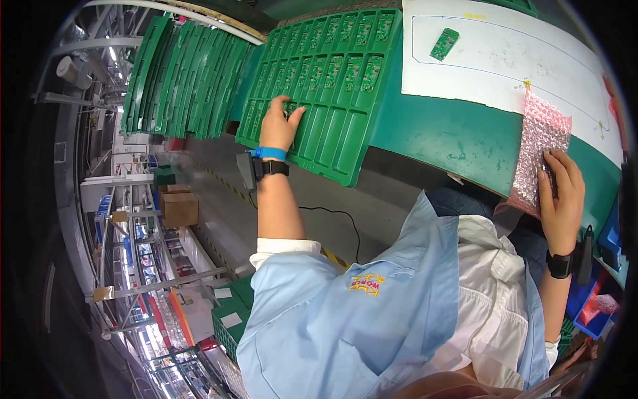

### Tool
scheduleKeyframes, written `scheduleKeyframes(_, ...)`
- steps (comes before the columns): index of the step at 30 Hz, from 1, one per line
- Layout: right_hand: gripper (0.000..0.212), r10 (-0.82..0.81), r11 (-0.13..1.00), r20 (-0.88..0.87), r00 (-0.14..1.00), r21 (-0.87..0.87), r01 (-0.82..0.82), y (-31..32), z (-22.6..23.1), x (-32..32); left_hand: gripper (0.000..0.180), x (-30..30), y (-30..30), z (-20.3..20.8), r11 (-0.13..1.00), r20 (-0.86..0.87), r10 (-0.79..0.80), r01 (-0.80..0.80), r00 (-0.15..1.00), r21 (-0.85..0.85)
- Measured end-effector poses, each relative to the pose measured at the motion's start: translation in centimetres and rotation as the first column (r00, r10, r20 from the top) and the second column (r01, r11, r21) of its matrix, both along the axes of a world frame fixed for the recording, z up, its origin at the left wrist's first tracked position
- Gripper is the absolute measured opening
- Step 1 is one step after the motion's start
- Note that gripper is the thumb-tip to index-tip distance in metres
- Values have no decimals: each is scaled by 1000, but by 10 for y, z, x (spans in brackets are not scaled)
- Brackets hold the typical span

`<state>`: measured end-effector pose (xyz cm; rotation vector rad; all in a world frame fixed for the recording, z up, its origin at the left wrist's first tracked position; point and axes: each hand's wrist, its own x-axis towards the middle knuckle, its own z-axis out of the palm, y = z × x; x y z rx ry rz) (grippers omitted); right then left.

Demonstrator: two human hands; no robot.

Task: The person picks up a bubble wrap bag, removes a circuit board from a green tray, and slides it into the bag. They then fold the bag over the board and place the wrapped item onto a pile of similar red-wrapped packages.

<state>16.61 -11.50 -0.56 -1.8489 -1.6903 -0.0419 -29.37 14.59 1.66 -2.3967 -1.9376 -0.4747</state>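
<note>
My left hand (279, 128) is over the near edge of a green compartment tray (337, 143), thumb and forefinger apart. Beside its fingertips is a green circuit board (290, 108) in one slot; whether they touch it I cannot tell. More boards fill the two far rows, while several near-row slots to the hand's right are bare. At the right, my right hand (563, 189) grips a pink bubble-wrap bag (541, 130) lying over the table's front edge. Something dark shows between its thumb and fingers, too covered to name.
One circuit board (444, 44) lies on a white sheet (492, 53) on the green table (445, 133). Stacked green trays (186, 80) stand at the left. A blue bin (591, 319) with pink wrap is at the lower right. A black cable (339, 214) hangs below the tray.
</note>
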Motion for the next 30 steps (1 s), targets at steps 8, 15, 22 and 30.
scheduleKeyframes(8,24,7,1000,1,1000,8,-7,-1,1,0,38,-22,5,-3,991,-37,-131,131,991,5)
scheduleKeyframes(15,24,5,1000,-2,1000,5,-5,2,-1,-3,33,-29,-1,-8,989,-20,-134,135,991,65)
scheduleKeyframes(22,24,-1,1000,-7,1000,9,1,-2,0,0,27,-22,-1,4,994,108,-94,87,990,63)
scheduleKeyframes(30,25,12,1000,-1,1000,21,-12,0,-1,-3,25,28,-20,64,966,620,-139,-33,772,258)
